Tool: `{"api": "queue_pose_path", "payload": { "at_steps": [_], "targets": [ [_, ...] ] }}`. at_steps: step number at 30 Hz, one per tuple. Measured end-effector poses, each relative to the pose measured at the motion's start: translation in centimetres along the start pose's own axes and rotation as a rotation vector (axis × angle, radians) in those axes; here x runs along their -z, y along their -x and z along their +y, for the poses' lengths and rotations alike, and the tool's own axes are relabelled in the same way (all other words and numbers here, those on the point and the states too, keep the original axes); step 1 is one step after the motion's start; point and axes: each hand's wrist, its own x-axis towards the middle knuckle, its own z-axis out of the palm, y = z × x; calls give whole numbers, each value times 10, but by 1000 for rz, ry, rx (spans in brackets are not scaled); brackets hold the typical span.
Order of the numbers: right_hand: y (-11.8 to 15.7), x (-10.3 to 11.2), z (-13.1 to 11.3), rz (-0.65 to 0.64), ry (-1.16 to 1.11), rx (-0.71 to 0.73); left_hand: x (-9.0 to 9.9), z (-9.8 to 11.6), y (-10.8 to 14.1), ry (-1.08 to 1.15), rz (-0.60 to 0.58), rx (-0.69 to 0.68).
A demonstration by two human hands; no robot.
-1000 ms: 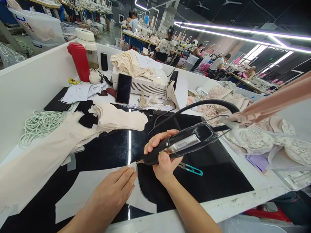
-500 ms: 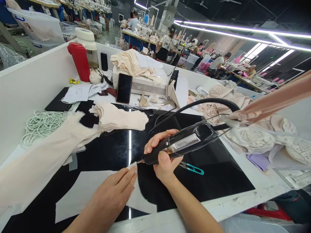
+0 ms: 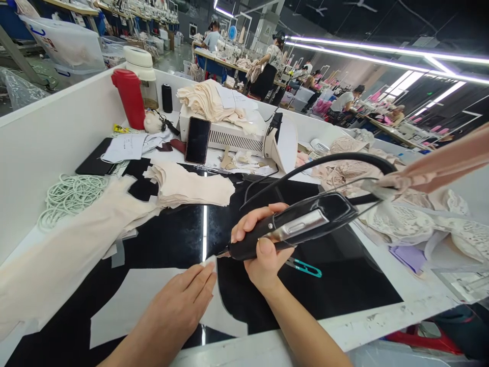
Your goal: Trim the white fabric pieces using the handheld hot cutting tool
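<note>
My right hand [image 3: 267,250] is wrapped round a black corded electric hand tool [image 3: 290,227] with a silver lever on its side. Its thin tip points left and meets the upper corner of a white flat piece [image 3: 122,300], apparently fabric. My left hand [image 3: 179,300] lies on that piece with fingers stretched out, pressing it to the black glossy board [image 3: 179,229]; its thumb is hidden. I cannot tell whether the tip touches the piece. Just right of my right wrist lie teal thread snips [image 3: 305,267]. A pink fabric strip [image 3: 446,158] is tied to the tool's rear.
Stacked cream fabric pieces [image 3: 191,186] lie behind my hands, with a long cream piece [image 3: 72,234] and green cord [image 3: 72,199] at left. A phone [image 3: 197,140] leans on a white machine [image 3: 229,140]. Lace bra cups [image 3: 405,221] pile up at right. People work at tables beyond.
My right hand and the tool's rear have shifted slightly right, while the tip stays by the same corner. The left hand keeps its place on the white piece. The whole view has shifted slightly.
</note>
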Motion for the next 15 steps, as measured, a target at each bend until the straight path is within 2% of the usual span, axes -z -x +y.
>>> {"api": "queue_pose_path", "payload": {
  "at_steps": [9, 15],
  "targets": [
    [3, -1, 4, -16, 45, -5, -6, 2, 5, 67, -21, 26],
    [3, -1, 4, -18, 34, -4, -3, 1, 3, 99, -38, 39]
  ]
}}
